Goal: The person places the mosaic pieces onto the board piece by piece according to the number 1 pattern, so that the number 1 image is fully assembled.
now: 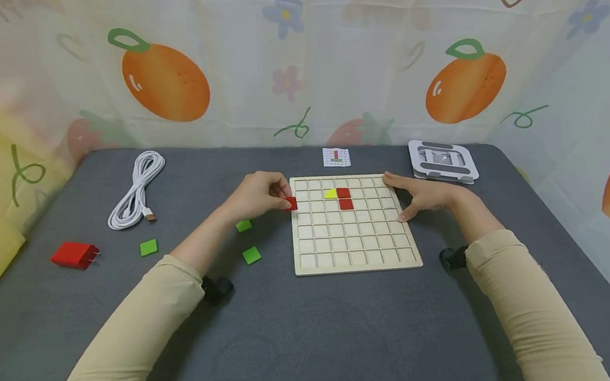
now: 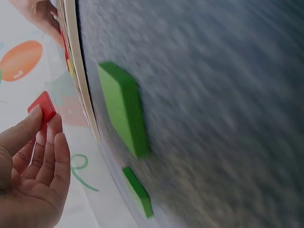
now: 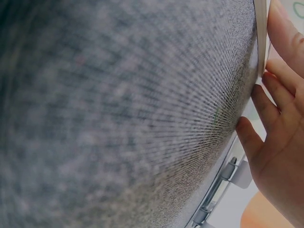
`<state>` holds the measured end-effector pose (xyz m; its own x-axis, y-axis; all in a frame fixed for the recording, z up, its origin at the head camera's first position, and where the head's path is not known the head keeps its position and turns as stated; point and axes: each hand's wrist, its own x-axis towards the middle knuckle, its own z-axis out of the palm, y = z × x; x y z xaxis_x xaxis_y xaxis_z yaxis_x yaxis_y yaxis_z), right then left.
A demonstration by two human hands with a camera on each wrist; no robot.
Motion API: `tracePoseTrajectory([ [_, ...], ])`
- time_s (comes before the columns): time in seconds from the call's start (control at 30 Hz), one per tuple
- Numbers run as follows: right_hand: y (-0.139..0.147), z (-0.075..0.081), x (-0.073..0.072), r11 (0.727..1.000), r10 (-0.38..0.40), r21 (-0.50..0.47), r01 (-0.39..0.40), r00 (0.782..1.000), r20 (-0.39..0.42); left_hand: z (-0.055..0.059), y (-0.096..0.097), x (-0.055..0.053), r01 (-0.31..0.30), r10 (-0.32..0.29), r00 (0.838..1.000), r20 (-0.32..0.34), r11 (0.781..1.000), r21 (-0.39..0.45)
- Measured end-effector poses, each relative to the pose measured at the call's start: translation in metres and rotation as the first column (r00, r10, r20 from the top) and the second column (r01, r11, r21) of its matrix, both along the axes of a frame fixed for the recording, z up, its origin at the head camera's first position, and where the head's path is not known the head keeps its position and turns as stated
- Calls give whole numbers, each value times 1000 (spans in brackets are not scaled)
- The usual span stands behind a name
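Head: raised red tile (image 1: 292, 204) near gridded board (image 1: 358, 258)

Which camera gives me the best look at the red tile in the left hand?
Left wrist: the red tile looks biggest there, pinched by the left hand, mostly uncovered. The head view shows it small, near the left edge of the board; the right wrist view doesn't show it.

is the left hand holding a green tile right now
No, the left hand pinches a red tile, while the green tiles lie on the table.
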<state>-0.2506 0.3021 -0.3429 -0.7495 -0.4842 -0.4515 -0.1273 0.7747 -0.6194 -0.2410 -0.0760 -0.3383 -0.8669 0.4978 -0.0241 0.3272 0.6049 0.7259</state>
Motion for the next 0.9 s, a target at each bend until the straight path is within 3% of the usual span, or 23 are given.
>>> tracePoseTrajectory([
  [0.37,0,0,0,1000,-1,7,1,1000,6,1,35,4,-35,35,999,-6,999,12],
  [0.9,1,-2,-2,1000,-2,5,2,1000,3,-5,92,10,-22,21,1000,21,997,75],
])
